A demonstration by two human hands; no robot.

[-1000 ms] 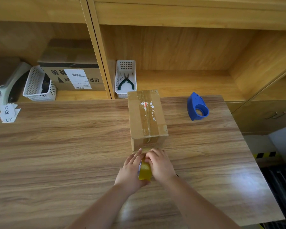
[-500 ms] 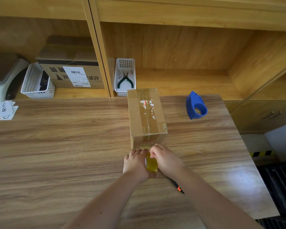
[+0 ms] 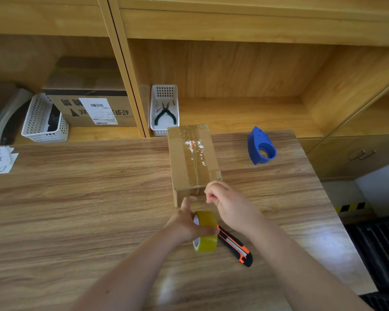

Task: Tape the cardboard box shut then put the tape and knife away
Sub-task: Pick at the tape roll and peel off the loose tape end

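A small cardboard box (image 3: pixel 192 158) lies lengthwise in the middle of the wooden table (image 3: pixel 76 198), old tape along its top seam. My left hand (image 3: pixel 186 223) grips a yellowish tape roll (image 3: pixel 206 231) just in front of the box's near end. My right hand (image 3: pixel 228 203) pinches the tape's free end, held against the near top edge of the box. An orange and black utility knife (image 3: pixel 236 248) lies on the table to the right of the roll, partly under my right forearm.
A blue tape dispenser (image 3: pixel 259 147) stands on the table right of the box. On the shelf behind sit a white basket (image 3: pixel 164 90) with pliers (image 3: pixel 165 114), another white basket (image 3: pixel 43 122), a larger labelled carton (image 3: pixel 90 102) and a scale (image 3: pixel 0 117). Paper slips (image 3: pixel 1 159) lie far left.
My hands separated: the right pulled the tape end up to the box's near edge while the left drew the roll back. The knife has come into view beside the roll.
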